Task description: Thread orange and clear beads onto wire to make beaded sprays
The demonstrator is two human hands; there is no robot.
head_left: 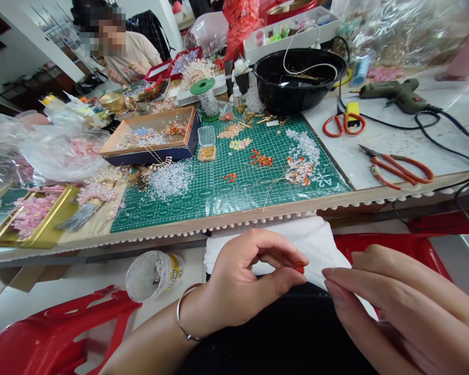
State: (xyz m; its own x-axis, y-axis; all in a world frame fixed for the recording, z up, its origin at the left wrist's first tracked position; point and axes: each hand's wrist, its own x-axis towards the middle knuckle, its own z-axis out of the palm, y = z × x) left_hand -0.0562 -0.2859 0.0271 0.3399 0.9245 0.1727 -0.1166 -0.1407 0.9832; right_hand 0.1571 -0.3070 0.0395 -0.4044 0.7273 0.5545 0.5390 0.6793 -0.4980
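Hands apart, left hand [244, 281] pinching a tiny orange bead [299, 267], right hand [406, 307] extended flat against white tissue [297, 245]

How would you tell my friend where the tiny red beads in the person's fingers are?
Find the green cutting mat, then look down past the table's edge to the white tissue. There, the left hand, wearing a thin bangle, pinches tiny orange-red beads. They are the only beads held in a hand; the others lie farther away.

Left hand [240, 281] in front, wrist bent, thumb and index fingers [283, 251] pinched close together. Right hand [402, 307] just beside it, fingers [349, 281] extended and near-flat, tips pointing toward the left hand.
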